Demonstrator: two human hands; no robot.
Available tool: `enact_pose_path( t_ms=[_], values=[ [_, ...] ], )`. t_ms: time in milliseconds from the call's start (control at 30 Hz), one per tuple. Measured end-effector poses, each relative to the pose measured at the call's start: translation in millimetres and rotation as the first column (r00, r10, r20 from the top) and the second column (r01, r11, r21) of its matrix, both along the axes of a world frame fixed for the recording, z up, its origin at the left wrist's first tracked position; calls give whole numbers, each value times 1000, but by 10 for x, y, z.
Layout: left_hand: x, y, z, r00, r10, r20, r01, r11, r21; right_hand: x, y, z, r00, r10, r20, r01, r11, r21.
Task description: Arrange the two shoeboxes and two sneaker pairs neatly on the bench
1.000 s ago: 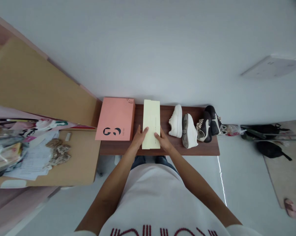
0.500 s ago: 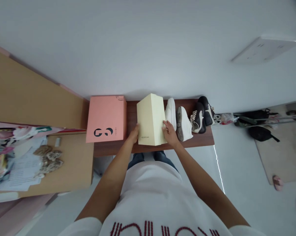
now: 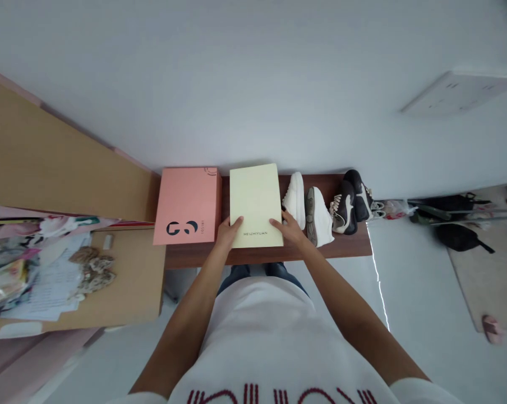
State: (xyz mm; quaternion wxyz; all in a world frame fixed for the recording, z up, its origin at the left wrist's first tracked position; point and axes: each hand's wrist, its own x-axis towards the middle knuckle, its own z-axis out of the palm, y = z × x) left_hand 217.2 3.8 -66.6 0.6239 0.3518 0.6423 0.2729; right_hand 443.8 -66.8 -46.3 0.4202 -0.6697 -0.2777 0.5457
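Observation:
A cream shoebox (image 3: pixel 256 196) lettered MEIZHIYUAN lies flat on the dark brown wooden shelf top (image 3: pixel 257 256), its lid facing up. My left hand (image 3: pixel 228 232) grips its left front side, thumb on the lid. On the opposite side my right hand (image 3: pixel 290 229) does the same, with its thumb on the lid and the other fingers down the edge. Left of it, a narrow gap away, is a pink shoebox (image 3: pixel 188 202) with black print. Close to my right hand stand a pair of white shoes (image 3: pixel 294 193), one showing its grey sole.
Black-and-white sneakers (image 3: pixel 345 205) sit at the right end of the shelf. A desk (image 3: pixel 139 275) with papers and scrunchies (image 3: pixel 96 269) is at left. The wall (image 3: pixel 253 84) rises behind; a socket plate (image 3: pixel 459 92) is on it. A pink slipper (image 3: pixel 492 328) lies at far right.
The cream box has gone from tilted, with its right side showing, to lying flat. Both hands have shifted so their thumbs rest on top of it.

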Motion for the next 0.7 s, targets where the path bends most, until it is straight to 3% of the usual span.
enact_pose_path(
  t_ms=[167,700],
  values=[
    [-31,67,83,998,-9,-68,14,997,75,-49,70,-133,991,-17,-135,7,997,-73],
    [-34,131,-51,996,36,-84,-32,998,47,-32,275,-359,975,-9,-221,-14,995,-100]
  ],
)
